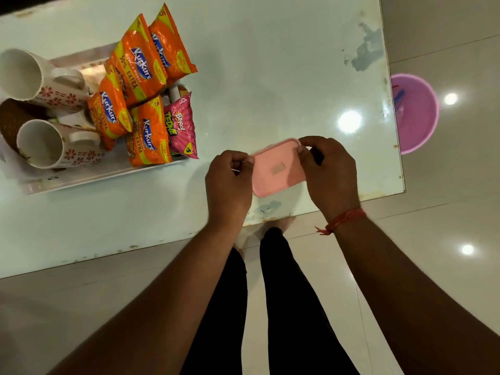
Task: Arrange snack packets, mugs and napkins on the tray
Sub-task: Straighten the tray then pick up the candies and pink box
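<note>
Glossy white table (270, 63) fills the upper frame, above a tiled floor. At centre, the left hand (228, 182) and right hand (328, 171) each pinch an end of a pink box (278, 167) just above the tabletop. At upper left, well apart, the tray (102, 173) holds orange packets (138, 69), a pink packet (181, 125) and two mugs (43, 77) lying on their sides. A pink tub (416, 115) sits on the floor at right.

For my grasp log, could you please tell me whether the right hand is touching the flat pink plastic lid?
Touching: the head view shows the right hand fingertips pinching the flat pink plastic lid.
</note>
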